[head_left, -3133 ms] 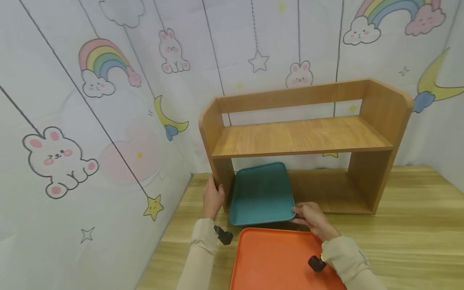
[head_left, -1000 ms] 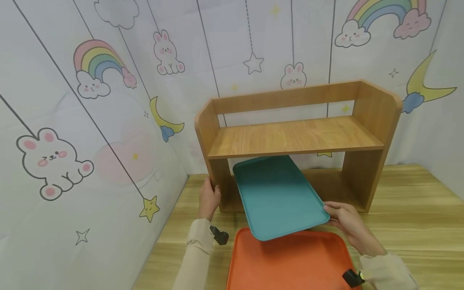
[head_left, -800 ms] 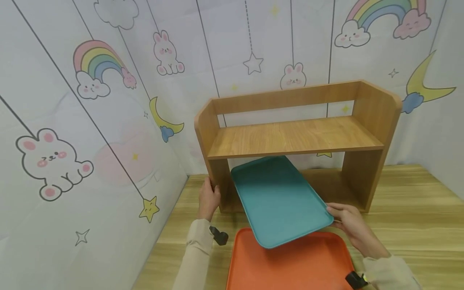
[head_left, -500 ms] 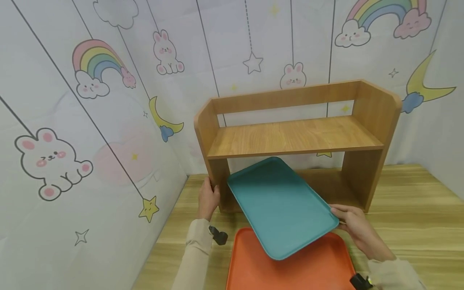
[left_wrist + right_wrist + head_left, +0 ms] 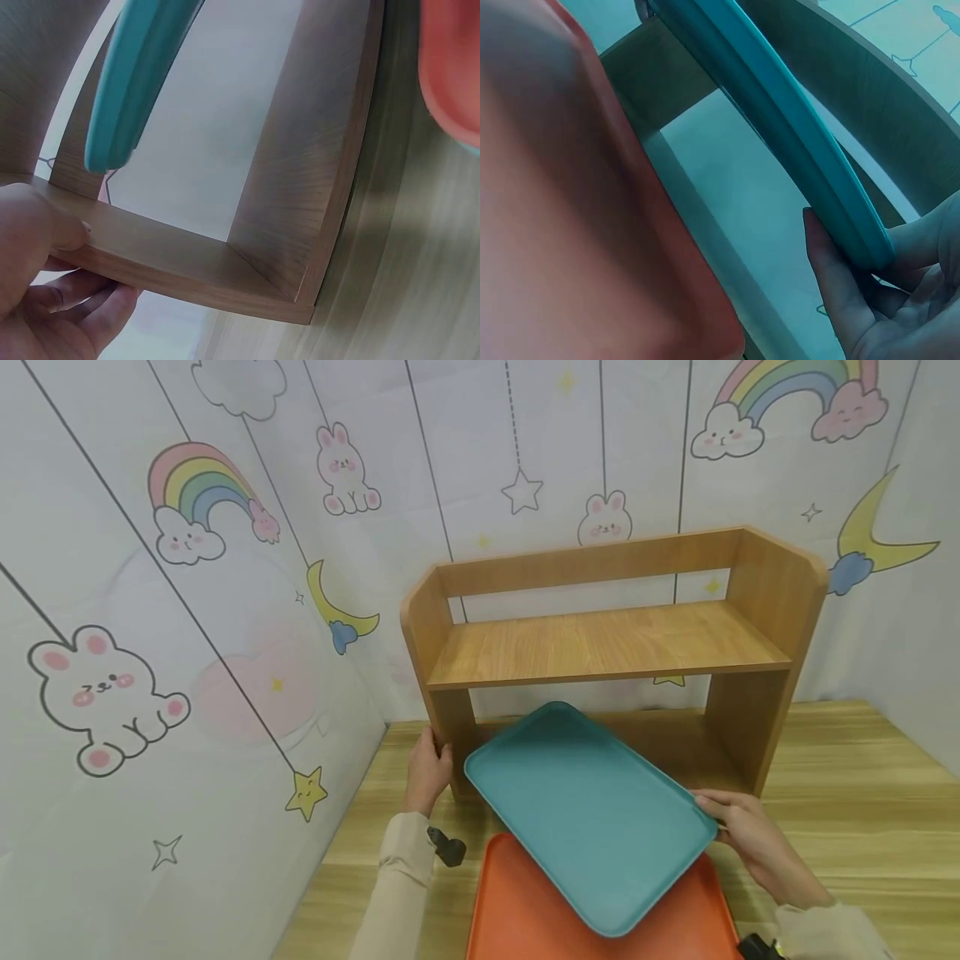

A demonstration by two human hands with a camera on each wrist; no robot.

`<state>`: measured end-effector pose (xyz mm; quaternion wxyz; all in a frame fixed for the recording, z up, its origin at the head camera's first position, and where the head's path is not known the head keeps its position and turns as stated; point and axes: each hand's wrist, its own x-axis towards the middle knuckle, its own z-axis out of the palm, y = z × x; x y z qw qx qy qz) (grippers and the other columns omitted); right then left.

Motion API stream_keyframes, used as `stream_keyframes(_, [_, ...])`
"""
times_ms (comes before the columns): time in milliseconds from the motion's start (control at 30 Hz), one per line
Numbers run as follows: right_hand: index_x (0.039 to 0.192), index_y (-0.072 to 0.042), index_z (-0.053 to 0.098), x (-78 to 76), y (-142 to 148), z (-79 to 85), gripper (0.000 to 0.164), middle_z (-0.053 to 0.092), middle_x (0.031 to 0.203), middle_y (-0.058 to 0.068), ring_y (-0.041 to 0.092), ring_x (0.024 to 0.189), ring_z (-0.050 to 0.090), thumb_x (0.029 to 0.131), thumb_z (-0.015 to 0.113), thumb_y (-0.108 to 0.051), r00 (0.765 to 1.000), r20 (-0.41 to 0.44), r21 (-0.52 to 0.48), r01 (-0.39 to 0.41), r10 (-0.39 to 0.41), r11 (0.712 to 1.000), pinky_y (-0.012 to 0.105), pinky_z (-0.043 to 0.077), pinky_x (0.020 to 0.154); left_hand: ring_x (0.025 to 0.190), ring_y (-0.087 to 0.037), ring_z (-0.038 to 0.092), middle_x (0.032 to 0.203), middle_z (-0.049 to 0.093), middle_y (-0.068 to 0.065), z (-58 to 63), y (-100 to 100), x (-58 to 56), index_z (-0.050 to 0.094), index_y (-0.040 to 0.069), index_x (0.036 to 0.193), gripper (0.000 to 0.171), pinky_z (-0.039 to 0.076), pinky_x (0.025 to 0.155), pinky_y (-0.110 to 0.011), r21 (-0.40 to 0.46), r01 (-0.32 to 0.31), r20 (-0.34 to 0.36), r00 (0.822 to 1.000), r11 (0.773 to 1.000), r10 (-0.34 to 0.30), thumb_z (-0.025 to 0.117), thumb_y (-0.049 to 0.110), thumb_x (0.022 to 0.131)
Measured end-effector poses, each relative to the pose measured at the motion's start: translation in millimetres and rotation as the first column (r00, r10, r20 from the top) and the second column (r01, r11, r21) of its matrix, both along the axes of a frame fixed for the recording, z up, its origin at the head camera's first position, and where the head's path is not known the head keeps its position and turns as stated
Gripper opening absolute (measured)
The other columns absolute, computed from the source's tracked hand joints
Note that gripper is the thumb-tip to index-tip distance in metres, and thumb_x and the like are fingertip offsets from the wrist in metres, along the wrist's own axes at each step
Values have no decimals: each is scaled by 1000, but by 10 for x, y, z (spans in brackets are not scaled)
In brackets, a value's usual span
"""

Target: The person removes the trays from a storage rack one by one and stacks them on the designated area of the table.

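Observation:
A teal tray [image 5: 592, 814] hangs tilted in front of the lower bay of a wooden desktop shelf [image 5: 615, 643]. My right hand [image 5: 765, 843] pinches the tray's right corner; in the right wrist view the thumb and fingers [image 5: 832, 277] lie on opposite faces of its rim. At the shelf's left side panel, my left hand [image 5: 429, 772] grips the board, thumb inside and fingers outside in the left wrist view. An orange tray [image 5: 517, 910] lies on the table below the teal tray, which partly covers it.
The shelf stands on a wood-grain table [image 5: 862, 827] against a printed cloth backdrop [image 5: 225, 693] at the back and left. In the left wrist view, a sliver of teal shows beside the orange tray's corner [image 5: 457, 112].
The teal tray has come out of the shelf's lower bay toward me and over the orange tray, turning as my right hand moved right and nearer. My left hand stays on the side panel.

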<state>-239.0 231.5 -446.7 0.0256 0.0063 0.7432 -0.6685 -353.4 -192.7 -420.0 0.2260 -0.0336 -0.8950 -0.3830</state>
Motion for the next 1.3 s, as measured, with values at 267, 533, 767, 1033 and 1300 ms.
stream_keyframes(267, [132, 17, 44, 21, 51, -69, 49, 61, 98, -19, -6, 87, 57, 100, 47, -20, 999, 38, 56, -18, 16, 998, 23, 52, 77, 102, -38, 62, 113, 62, -25, 30, -35, -20, 49, -3, 118, 28, 51, 85, -48, -12, 21, 50, 999, 1000, -20, 53, 9, 94])
stream_keyframes(533, [130, 15, 48, 46, 86, -117, 48, 64, 97, -17, -2, 86, 60, 100, 47, -22, 997, 58, 82, -61, 57, 995, 25, 52, 77, 106, -39, 61, 117, 61, -27, 111, -45, -12, 48, -7, 124, 36, 50, 89, -49, -37, 43, 130, 991, 998, -38, 53, 9, 92])
stream_keyframes(767, [131, 13, 49, 47, 94, -123, 48, 67, 108, -7, -1, 89, 60, 99, 48, -24, 994, 70, 110, -92, 84, 990, 26, 52, 79, 110, -39, 60, 122, 58, -27, 176, -67, -26, 44, -6, 130, 42, 50, 91, -48, -28, 59, 212, 976, 998, -52, 53, 11, 92])
stream_keyframes(1033, [130, 13, 49, 22, 113, -140, 48, 67, 112, -2, -1, 91, 60, 99, 48, -23, 987, 84, 124, -143, 133, 982, 28, 52, 80, 111, -39, 59, 123, 58, -27, 204, -97, -44, 44, -6, 130, 43, 49, 92, -48, -52, 67, 234, 971, 996, -53, 52, 13, 92])
stream_keyframes(1300, [129, 12, 52, -28, 126, -169, 48, 66, 116, 4, 1, 93, 61, 99, 49, -26, 977, 73, 120, -209, 201, 970, 28, 52, 80, 113, -39, 58, 125, 58, -27, 245, -96, -20, 43, -5, 132, 44, 48, 93, -48, -61, 82, 259, 964, 995, -64, 51, 13, 93])
